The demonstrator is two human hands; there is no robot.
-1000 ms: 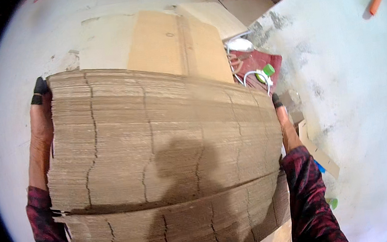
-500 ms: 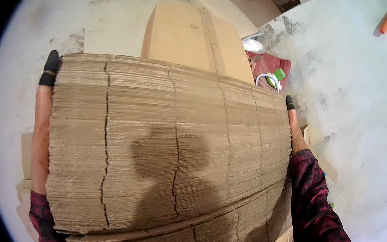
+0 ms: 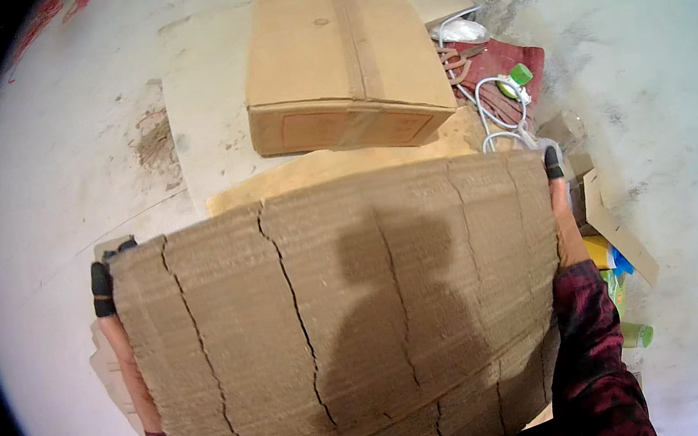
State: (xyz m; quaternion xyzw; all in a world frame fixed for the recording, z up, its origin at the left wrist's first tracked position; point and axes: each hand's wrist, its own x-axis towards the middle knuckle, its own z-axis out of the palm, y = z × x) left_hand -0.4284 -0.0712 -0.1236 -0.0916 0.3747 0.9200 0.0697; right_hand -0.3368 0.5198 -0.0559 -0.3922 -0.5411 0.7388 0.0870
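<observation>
Only the head view to go on here: a big stack of layered brown cardboard [image 3: 345, 317] fills the middle and bottom of the frame, with dark wavy lines running down it and a person-shaped shadow across it. The left hand [image 3: 103, 293] is at its left end and the right hand [image 3: 553, 165] at its right end, so the fingers are holding the stack between them; black covers on the tips, the rest is mostly hidden. Surface is a pale floor [image 3: 690, 170], scuffed, with dark stains at upper left and upper right. Top center there's a taped carton [image 3: 336, 59] on flat pale sheeting [image 3: 214, 148]. Just right of it, a maroon cloth [image 3: 530, 59] with a white cord [image 3: 484, 101] and a green-capped item [image 3: 520, 75]. Lower right of that, a loose cardboard piece [image 3: 619, 224] and a green container [image 3: 638, 334]. Some red stringy stuff [image 3: 38, 34] sits way up top left.
</observation>
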